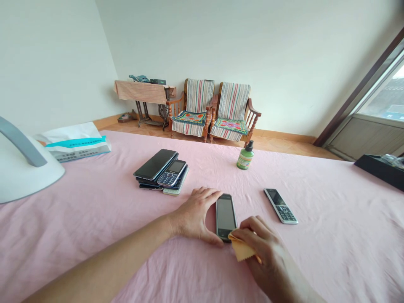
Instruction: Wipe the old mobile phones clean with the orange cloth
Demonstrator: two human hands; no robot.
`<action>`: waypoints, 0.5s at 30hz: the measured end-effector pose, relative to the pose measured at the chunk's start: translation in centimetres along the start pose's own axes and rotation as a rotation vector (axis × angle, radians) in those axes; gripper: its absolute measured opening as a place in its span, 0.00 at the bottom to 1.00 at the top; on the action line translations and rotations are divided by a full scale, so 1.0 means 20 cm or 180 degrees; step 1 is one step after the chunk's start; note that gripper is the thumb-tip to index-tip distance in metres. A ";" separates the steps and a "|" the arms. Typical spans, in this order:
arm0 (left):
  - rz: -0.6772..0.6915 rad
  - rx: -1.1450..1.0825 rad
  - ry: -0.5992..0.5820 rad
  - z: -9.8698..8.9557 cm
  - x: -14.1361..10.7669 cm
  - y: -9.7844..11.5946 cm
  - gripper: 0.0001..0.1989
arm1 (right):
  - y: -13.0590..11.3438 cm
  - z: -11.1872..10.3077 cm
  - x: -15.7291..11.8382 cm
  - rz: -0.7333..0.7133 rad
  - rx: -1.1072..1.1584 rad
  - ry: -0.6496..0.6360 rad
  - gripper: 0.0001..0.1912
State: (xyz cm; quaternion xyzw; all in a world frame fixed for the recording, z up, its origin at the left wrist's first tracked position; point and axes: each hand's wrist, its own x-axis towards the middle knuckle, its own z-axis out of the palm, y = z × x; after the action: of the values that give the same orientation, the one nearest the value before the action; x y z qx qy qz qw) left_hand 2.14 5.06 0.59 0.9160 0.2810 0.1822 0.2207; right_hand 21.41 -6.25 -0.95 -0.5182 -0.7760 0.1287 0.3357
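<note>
Room: pale plain walls (271, 38), tiled floor. Background, left to right: one stand draped in peach cloth (140, 91); two wooden armchairs (199, 92) with striped covers and patterned seat pads; one door (362, 134) at far right.

Surface: pink tablecloth (94, 219), softly wrinkled. Items on it, left to right:

– Rounded white object with grey handle (28, 176), cut off by the frame.
– White-and-turquoise packet (77, 144), lettering too small to read.
– Stack of phones (156, 163), a keypad handset (172, 173) leaning among its upper layers.
– Left hand (195, 216): thumb and fingers spread wide, steadying rather than clasping; pressure cannot be told.
– Dark slim phone (226, 213), one, lying flat, screen up, between the two hands.
– Yellow cloth (242, 249), zigzag-edged, folded.
– Green bottle (245, 159), black-topped, upright, well beyond the hands.
– Right hand (267, 244): fingers closed, pinching the yellow cloth.
– Silver-edged keypad phone (280, 206), lying apart.
– Black box (380, 170), clear material on top.

Condition notes: the dark slim phone could probably skid or pivot if the right hand presses its lower end harder than the left hand steadies it; loose tablecloth could ruck along with it.

Placement: the dark slim phone sits just right of the left hand's gap, fingertips at its upper left corner, thumb by its lower left; right fingers, with the yellow cloth beneath, meet its lower right corner.
</note>
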 end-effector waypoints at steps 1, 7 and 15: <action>0.0003 0.0008 0.0000 0.00 0.00 0.00 0.53 | -0.01 0.00 0.00 -0.0039 -0.0045 0.0000 0.21; -0.0040 0.0076 0.0005 0.01 0.00 0.00 0.51 | -0.09 0.03 0.04 -0.0324 -0.0122 -0.0131 0.24; 0.0003 0.0046 0.0018 0.00 0.00 0.00 0.53 | -0.01 0.03 0.01 0.0069 -0.0007 0.0233 0.20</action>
State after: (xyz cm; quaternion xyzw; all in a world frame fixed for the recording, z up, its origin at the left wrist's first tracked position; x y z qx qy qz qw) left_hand 2.17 5.00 0.62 0.9172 0.2826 0.1827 0.2132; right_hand 20.79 -5.98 -1.19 -0.5312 -0.7577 0.1125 0.3619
